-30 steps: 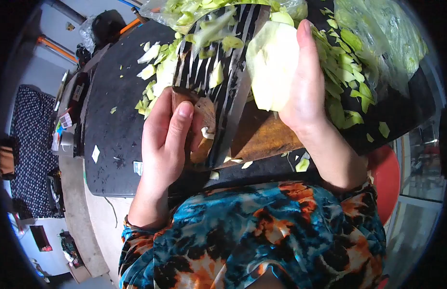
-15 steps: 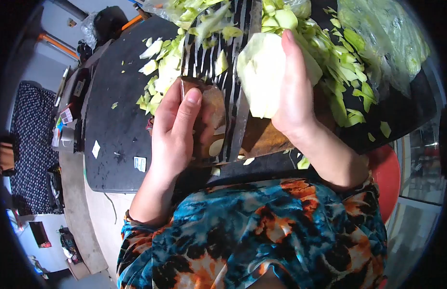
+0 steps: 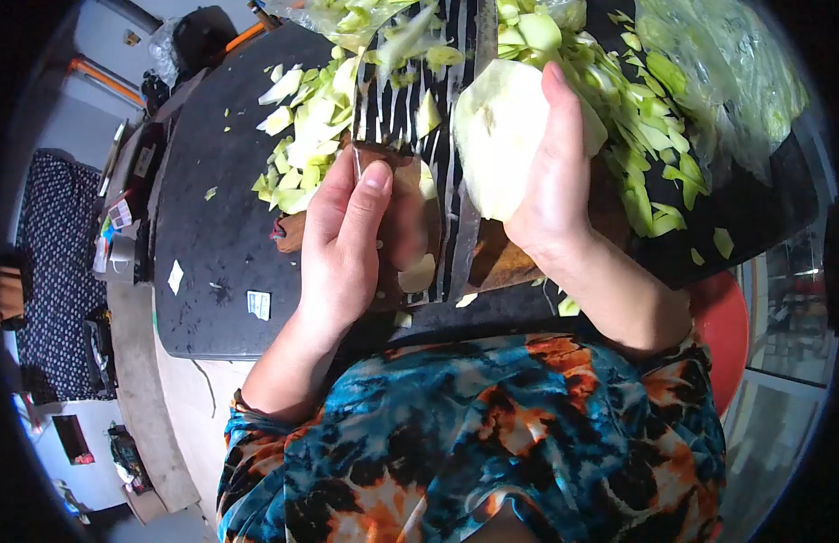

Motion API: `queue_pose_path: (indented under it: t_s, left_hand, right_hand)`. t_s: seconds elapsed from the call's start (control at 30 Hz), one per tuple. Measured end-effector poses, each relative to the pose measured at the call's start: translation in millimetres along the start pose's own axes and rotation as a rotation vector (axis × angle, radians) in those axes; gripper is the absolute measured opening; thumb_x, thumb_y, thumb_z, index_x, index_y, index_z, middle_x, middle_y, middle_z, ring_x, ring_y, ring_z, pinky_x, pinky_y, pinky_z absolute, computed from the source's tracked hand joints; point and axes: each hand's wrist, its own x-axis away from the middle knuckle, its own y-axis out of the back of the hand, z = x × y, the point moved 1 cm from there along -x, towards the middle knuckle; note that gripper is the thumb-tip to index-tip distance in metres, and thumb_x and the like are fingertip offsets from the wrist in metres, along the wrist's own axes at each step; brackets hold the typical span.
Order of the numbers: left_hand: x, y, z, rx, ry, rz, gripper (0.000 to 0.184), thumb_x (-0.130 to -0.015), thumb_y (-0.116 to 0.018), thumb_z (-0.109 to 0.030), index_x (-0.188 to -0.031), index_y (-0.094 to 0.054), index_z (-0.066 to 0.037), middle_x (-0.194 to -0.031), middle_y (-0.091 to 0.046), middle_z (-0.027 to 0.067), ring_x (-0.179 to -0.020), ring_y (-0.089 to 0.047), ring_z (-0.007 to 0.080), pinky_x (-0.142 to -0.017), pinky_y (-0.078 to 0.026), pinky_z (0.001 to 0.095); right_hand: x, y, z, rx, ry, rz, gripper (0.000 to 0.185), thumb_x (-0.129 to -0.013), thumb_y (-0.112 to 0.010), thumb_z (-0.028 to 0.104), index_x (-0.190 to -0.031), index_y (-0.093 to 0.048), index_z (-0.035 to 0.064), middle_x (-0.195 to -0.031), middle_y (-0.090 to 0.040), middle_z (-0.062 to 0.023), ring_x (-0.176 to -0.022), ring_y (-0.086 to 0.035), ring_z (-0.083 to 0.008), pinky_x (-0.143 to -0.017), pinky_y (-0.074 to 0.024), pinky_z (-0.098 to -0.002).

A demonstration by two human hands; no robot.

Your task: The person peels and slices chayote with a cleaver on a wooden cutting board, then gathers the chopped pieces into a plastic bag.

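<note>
My left hand (image 3: 343,240) is closed, thumb pressing on the near edge of a broad, shiny knife blade (image 3: 445,181). The blade carries dark and silver streaks and mirrors my fingers; wet green scraps cling to its far part. In my right hand (image 3: 555,172) is a pale green, cut piece of cabbage (image 3: 496,136), gripped from its right side with the thumb on top. The cabbage stands beside the blade's right edge; whether they touch I cannot tell. Beneath is a brown wooden board (image 3: 505,258), partly hidden. A wooden piece with a red end (image 3: 291,233) shows left of my hand.
Cut cabbage pieces (image 3: 315,136) lie left of the blade, with more sliced cabbage (image 3: 650,131) on the right. A clear plastic bag of greens (image 3: 727,81) sits at the back right of the black table (image 3: 225,181). A red stool (image 3: 720,335) stands by the right edge.
My left hand and the blade have shifted slightly right, uncovering more of the wooden piece. The cabbage and my right hand have also moved a little right.
</note>
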Motion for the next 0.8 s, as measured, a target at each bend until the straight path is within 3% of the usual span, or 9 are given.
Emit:
queue_pose_path:
  t_s: [0.2, 0.5, 0.73, 0.77, 0.8]
  left_hand:
    - [2, -2, 11, 0.143, 0.001, -0.038, 0.020, -0.097, -0.039, -0.026, -0.101, -0.045, -0.007, -0.071, -0.046, 0.0036, -0.051, -0.041, 0.0074, -0.044, -0.035, 0.0195]
    - [-6, 11, -5, -0.047, 0.032, 0.062, 0.021, -0.097, -0.039, -0.027, -0.093, -0.044, -0.007, -0.069, -0.046, 0.0028, -0.049, -0.041, 0.0079, -0.043, -0.035, 0.0195]
    - [-4, -4, 5, 0.115, 0.111, -0.028, 0.019, -0.097, -0.039, -0.026, -0.090, -0.043, -0.009, -0.068, -0.046, 0.0030, -0.048, -0.040, 0.0087, -0.042, -0.035, 0.0205]
    - [-4, -7, 12, 0.294, 0.155, 0.044, 0.019, -0.097, -0.038, -0.026, -0.089, -0.043, -0.009, -0.068, -0.046, 0.0027, -0.047, -0.040, 0.0092, -0.041, -0.035, 0.0207]
    - [-4, -8, 12, 0.267, 0.135, 0.035, 0.019, -0.097, -0.038, -0.026, -0.089, -0.042, -0.009, -0.068, -0.045, 0.0025, -0.047, -0.040, 0.0092, -0.041, -0.035, 0.0207]
  right_hand:
    - [0, 3, -1, 0.007, 0.009, 0.010, 0.049, -0.088, -0.047, 0.047, -0.112, -0.052, 0.0042, -0.100, -0.058, -0.0067, -0.090, -0.058, -0.0158, -0.080, -0.0469, -0.0304]
    - [-7, 11, -4, 0.003, -0.098, 0.100, 0.045, -0.088, -0.045, 0.046, -0.107, -0.054, 0.0063, -0.096, -0.059, -0.0054, -0.087, -0.058, -0.0150, -0.077, -0.0474, -0.0296]
    - [-2, 6, -13, -0.099, -0.065, -0.027, 0.043, -0.090, -0.043, 0.044, -0.106, -0.055, 0.0059, -0.092, -0.061, -0.0042, -0.083, -0.059, -0.0153, -0.075, -0.0479, -0.0293]
    - [8, 3, -14, -0.029, -0.168, -0.050, 0.046, -0.090, -0.040, 0.046, -0.106, -0.056, 0.0059, -0.090, -0.062, -0.0047, -0.081, -0.060, -0.0162, -0.074, -0.0488, -0.0293]
    - [7, 4, -15, -0.044, -0.187, -0.033, 0.047, -0.090, -0.039, 0.047, -0.105, -0.057, 0.0060, -0.090, -0.062, -0.0053, -0.081, -0.060, -0.0164, -0.073, -0.0492, -0.0293]
